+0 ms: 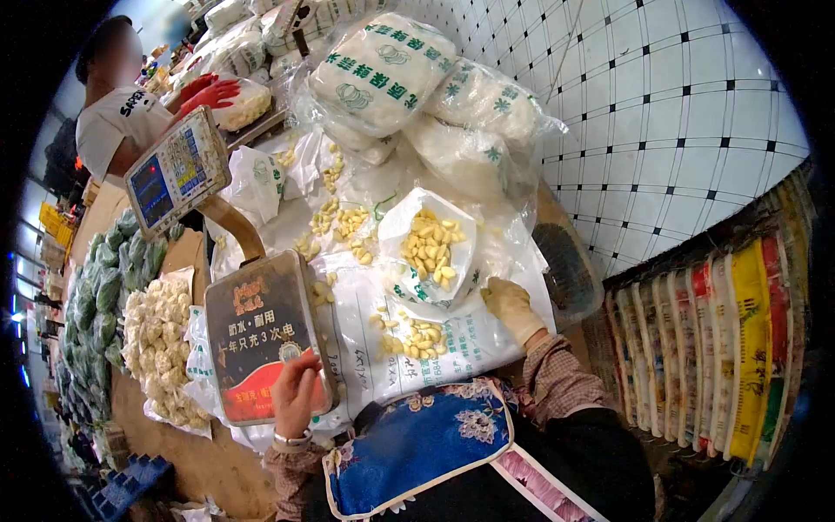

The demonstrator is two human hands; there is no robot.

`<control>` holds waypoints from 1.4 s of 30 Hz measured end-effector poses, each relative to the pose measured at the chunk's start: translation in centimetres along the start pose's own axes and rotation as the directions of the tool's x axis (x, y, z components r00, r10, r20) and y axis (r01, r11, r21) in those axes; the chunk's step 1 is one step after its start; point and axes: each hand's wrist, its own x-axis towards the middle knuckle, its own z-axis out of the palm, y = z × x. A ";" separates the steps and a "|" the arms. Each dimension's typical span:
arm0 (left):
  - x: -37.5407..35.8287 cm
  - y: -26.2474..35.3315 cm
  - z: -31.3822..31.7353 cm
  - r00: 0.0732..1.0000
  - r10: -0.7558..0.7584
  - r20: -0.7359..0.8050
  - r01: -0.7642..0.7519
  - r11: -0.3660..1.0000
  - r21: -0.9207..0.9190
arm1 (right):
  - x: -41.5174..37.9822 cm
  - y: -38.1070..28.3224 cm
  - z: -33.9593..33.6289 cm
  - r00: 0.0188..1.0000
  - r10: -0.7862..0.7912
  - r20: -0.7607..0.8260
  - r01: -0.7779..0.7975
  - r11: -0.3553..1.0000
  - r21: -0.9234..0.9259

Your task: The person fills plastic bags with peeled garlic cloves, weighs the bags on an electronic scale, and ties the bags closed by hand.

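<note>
My left hand [296, 396], bare with a bracelet at the wrist, hovers over the lower right part of a dark scale platform [248, 317]. Its fingers are bent and pressed together; anything between them is too small to make out. My right hand [511, 309], in a pale glove, rests on the white plastic sheet [474, 344] beside an opened white bag [396, 217] of peeled garlic cloves [430, 248]. Its fingers are curled downward, and what they hold, if anything, is hidden. Loose garlic cloves [417, 337] lie on the sheet below the bag.
Filled plastic bags [383, 74] are heaped at the back. The scale's display [177, 172] rises on a post at left. Beyond it lie garlic bulbs [161, 335] and wrapped green vegetables [104, 278]. A person with red gloves [209, 94] stands far left. A tiled wall [661, 113] bounds the right.
</note>
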 end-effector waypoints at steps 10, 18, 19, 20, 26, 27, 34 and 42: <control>2.4 -6.1 7.8 0.769 -0.424 0.478 0.440 0.894 0.086 | -6.0 -2.1 -4.8 0.803 -0.428 -0.414 0.540 0.816 0.203; 7.0 -11.1 14.1 0.698 -0.555 0.452 0.694 0.680 -0.237 | -1.9 -10.8 -7.8 0.544 -0.687 -0.482 0.747 0.658 -0.095; 7.4 -11.0 14.6 0.703 -0.554 0.446 0.690 0.681 -0.243 | -2.4 -11.3 -7.5 0.588 -0.698 -0.409 0.716 0.684 -0.137; 7.9 -11.0 15.1 0.695 -0.582 0.422 0.703 0.674 -0.228 | -2.6 -11.7 -7.3 0.631 -0.701 -0.332 0.686 0.705 -0.183; 8.9 -11.1 15.9 0.660 -0.643 0.388 0.751 0.579 -0.318 | -1.0 -9.3 -8.3 0.473 -0.665 -0.578 0.841 0.537 0.071; 8.8 -10.9 16.2 0.705 -0.644 0.295 0.708 0.615 -0.348 | -0.4 -8.1 -8.1 0.476 -0.670 -0.569 0.841 0.535 0.074; 9.4 -10.9 16.1 0.724 -0.637 0.266 0.675 0.733 -0.083 | 0.4 -5.3 -4.7 0.835 -0.500 -0.232 0.512 0.550 0.660; 9.1 -11.2 16.4 0.796 -0.569 0.205 0.605 0.737 -0.302 | 1.0 -10.6 -2.3 0.873 -0.384 -0.300 0.481 0.779 0.403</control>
